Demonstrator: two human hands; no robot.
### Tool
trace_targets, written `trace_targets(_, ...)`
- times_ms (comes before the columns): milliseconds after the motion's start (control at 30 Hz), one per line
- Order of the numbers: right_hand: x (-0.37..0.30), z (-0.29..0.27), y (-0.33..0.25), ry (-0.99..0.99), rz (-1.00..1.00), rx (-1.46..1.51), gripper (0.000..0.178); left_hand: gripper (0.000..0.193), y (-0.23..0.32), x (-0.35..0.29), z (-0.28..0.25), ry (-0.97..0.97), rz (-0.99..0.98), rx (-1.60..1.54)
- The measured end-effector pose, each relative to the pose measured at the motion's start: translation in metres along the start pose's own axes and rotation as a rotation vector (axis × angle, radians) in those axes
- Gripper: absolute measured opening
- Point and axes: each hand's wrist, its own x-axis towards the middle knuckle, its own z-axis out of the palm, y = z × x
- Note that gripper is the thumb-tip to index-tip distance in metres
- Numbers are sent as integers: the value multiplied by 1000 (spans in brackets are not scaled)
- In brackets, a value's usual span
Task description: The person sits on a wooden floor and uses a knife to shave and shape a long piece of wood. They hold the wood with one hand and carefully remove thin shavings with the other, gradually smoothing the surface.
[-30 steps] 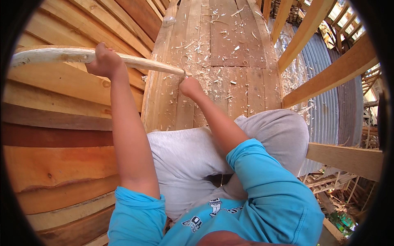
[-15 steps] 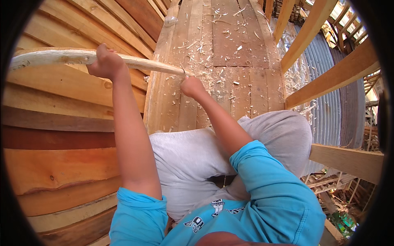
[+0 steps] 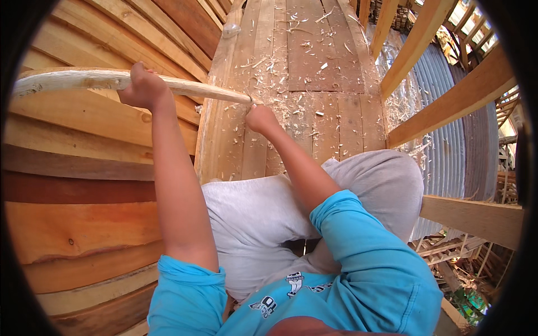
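Observation:
A long, pale, peeled wooden pole (image 3: 207, 89) stretches from the far left rim to the middle of the floor, curved in this view and tapering at its right end. My left hand (image 3: 143, 87) is wrapped round it over the stacked boards. At the thin end, my right hand (image 3: 261, 119) is closed on a small knife-like tool (image 3: 250, 99). Only a thin dark sliver of that tool shows against the wood; its handle is hidden in my fist. Light wood shavings (image 3: 297, 109) lie scattered around the tip.
Wooden boards (image 3: 84, 224) line the left side. Under the pole's end runs a plank floor (image 3: 325, 56), with a clear plastic lump (image 3: 230, 30) near its far left edge. Wooden railing posts (image 3: 414, 45) and corrugated metal sheets (image 3: 443, 123) stand to the right. My bent leg (image 3: 386, 179) rests close by.
Both hands keep their grip and almost the same place. My right hand has shifted very slightly left, and the view has drifted a little.

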Motion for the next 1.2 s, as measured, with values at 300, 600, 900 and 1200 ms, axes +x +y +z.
trace_targets(300,11,-10,2,-71,-67,-141,39,13,4,-5,4,-24,7,-47)
trace_targets(600,-4,-18,-10,-89,3,-65,40,10,4,-3,0,-16,10,-3)
trace_targets(900,6,-13,-6,-145,-28,-163,37,9,0,0,-2,-12,29,-29)
trace_targets(1200,14,4,10,-19,-10,-161,38,11,-2,-3,0,-19,22,-26)
